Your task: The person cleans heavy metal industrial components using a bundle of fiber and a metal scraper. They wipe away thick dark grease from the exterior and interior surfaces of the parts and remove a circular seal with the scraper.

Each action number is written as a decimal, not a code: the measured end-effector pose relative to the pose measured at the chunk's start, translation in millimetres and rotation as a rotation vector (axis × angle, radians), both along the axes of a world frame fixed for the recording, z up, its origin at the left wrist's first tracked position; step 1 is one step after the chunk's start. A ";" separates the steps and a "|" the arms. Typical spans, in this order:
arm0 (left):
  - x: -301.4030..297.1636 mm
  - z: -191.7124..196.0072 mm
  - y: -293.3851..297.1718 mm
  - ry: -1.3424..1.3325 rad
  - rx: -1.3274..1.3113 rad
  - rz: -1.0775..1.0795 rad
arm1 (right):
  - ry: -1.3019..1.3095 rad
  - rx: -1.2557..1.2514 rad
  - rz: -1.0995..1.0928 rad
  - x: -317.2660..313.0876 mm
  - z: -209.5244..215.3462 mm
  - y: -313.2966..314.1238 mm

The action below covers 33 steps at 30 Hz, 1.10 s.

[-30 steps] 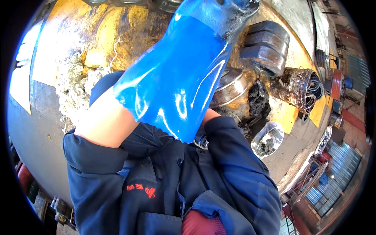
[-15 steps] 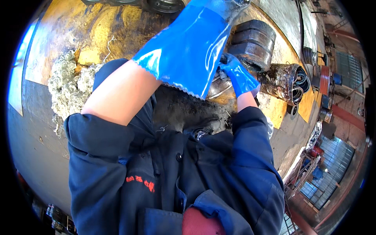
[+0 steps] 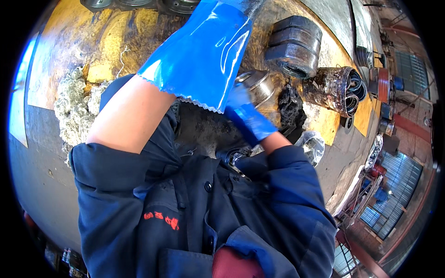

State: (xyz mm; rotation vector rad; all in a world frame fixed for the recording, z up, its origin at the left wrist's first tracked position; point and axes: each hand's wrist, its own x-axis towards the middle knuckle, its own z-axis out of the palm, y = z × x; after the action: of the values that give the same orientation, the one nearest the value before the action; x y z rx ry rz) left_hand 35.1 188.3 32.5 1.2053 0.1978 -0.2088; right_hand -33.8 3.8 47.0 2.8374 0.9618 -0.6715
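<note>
Left hand (image 3: pixel 253 6) chopped by the top edge! | Right hand (image 3: pixel 248 118) blurred at the fingers, grip unreadable | Round metal parts (image 3: pixel 178 6) cropped up top too!

The fibre tangle (image 3: pixel 72 109) lies left of the metal part (image 3: pixel 263 92).

Workshop surroundings, strewn with fibre and containers.
A tangled heap of pale fibre (image 3: pixel 72 109) is seen at the left, on the grey floor (image 3: pixel 44 162). At the right, ring-shaped pieces are held in a grimy, dark-streaked bucket (image 3: pixel 324 88), with a clear plastic bag (image 3: pixel 313 147) lying nearer the wearer. Farther off, corrugated panels (image 3: pixel 397 194) and a reddish beam (image 3: pixel 411 129) can be made out.
</note>
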 end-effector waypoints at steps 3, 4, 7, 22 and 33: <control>-2.0 4.9 -2.0 0.000 0.002 -0.005 | 0.000 0.260 0.006 49.1 23.7 -58.0; 1.4 7.0 -10.0 -0.006 -0.011 -0.023 | 0.258 0.607 -0.207 69.6 6.7 -94.9; -1.9 6.9 -15.7 -0.003 -0.002 -0.030 | 0.225 0.324 -0.485 84.4 17.9 -98.9; 35.9 72.4 -35.8 -0.244 -0.084 -0.077 | 0.381 0.265 -0.166 -6.1 -23.2 13.8; 40.9 79.7 -62.7 -0.130 -0.186 -0.444 | 1.118 2.261 -0.814 -4.5 38.3 -133.9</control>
State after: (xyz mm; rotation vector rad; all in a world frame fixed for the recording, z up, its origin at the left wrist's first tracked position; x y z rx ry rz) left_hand 76.0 125.7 112.1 1.0608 -0.2030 -0.5228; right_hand -38.3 -130.0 85.3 4.6039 -0.0641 -3.2574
